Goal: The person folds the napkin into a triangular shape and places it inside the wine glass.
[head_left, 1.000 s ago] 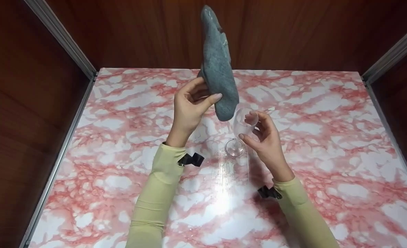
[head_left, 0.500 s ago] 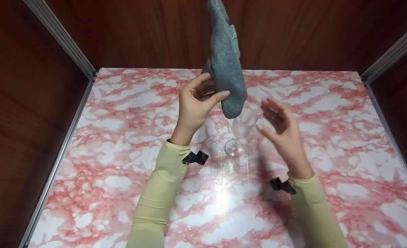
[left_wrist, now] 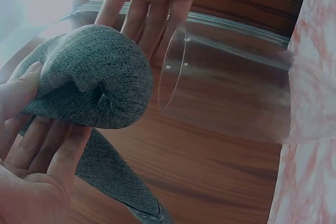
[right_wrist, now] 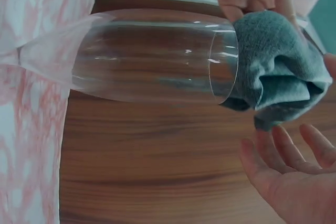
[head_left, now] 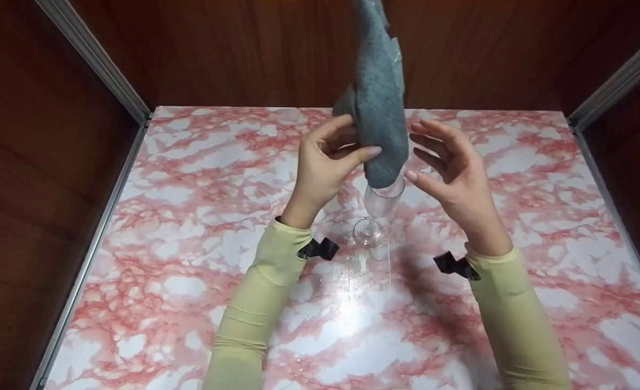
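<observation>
A clear stemmed glass (head_left: 379, 208) stands upright on the pink marbled table (head_left: 189, 260). My left hand (head_left: 330, 160) pinches a folded grey cloth (head_left: 378, 103) between thumb and fingers, and the cloth's lower end hangs just over the glass rim. In the left wrist view the cloth (left_wrist: 89, 80) bulges beside the glass bowl (left_wrist: 226, 82). My right hand (head_left: 450, 162) is open just right of the cloth and the glass, fingers spread, holding nothing. The right wrist view shows the glass (right_wrist: 152, 56) with the cloth (right_wrist: 275, 66) at its mouth and my right hand (right_wrist: 294, 177) open nearby.
Dark wood panels (head_left: 487, 54) wall in the table at the back and both sides, with metal rails (head_left: 95, 59) along the corners. A bright glare lies on the table (head_left: 352, 309) in front of the glass.
My right hand let go of the glass bowl and rose, opening beside the cloth. My left hand carried the cloth to the right, so its lower end now hangs over the glass rim.
</observation>
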`<state>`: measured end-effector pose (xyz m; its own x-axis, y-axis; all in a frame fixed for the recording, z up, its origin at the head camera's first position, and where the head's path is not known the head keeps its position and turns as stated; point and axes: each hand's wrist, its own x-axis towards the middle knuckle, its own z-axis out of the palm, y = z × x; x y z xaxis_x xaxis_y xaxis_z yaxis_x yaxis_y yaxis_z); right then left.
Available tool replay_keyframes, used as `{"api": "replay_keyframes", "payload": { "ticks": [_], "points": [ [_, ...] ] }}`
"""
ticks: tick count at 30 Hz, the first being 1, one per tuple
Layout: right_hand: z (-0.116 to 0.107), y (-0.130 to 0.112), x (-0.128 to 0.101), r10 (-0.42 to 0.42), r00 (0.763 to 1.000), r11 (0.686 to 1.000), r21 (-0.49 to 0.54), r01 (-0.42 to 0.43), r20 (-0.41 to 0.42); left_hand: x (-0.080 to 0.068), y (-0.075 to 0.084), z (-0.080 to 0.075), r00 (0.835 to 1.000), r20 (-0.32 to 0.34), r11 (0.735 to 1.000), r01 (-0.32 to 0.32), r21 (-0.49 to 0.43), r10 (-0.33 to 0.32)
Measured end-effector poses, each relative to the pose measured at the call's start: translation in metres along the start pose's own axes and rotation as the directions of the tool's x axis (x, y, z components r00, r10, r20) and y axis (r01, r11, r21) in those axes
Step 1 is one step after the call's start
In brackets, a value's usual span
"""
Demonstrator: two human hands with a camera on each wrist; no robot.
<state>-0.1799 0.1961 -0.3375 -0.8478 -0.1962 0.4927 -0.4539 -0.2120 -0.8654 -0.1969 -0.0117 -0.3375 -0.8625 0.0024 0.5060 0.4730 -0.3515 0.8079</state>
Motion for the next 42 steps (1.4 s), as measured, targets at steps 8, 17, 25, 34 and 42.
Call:
{"api": "replay_keyframes", "payload": {
  "ticks": [8, 17, 25, 34, 42],
  "points": [
    [0.007, -0.002, 0.009, 0.059, 0.998, 0.998, -0.026, -0.059, 0.018, -0.001, -0.006, 0.006, 0.999, 0.035, 1.000, 0.005, -0.017, -0.004],
    [0.007, -0.002, 0.010, 0.065, 0.998, 0.998, 0.003, -0.065, 0.000, -0.002, -0.007, 0.009, 0.997, 0.076, 0.999, 0.018, -0.035, -0.015],
    [0.005, -0.002, 0.009, 0.092, 0.996, 0.996, 0.008, -0.092, 0.002, -0.006, -0.010, 0.009, 0.995, 0.071, 0.997, 0.070, -0.016, -0.068],
    [0.002, 0.001, 0.009, 0.138, 0.990, 0.989, 0.046, -0.139, 0.013, -0.008, -0.016, 0.006, 0.992, 0.071, 0.994, 0.103, -0.023, -0.101],
    [0.000, 0.008, 0.009, 0.138, 0.990, 0.990, -0.009, -0.138, 0.021, -0.009, -0.018, 0.005, 0.992, 0.069, 0.995, 0.103, -0.018, -0.101]
  ]
}}
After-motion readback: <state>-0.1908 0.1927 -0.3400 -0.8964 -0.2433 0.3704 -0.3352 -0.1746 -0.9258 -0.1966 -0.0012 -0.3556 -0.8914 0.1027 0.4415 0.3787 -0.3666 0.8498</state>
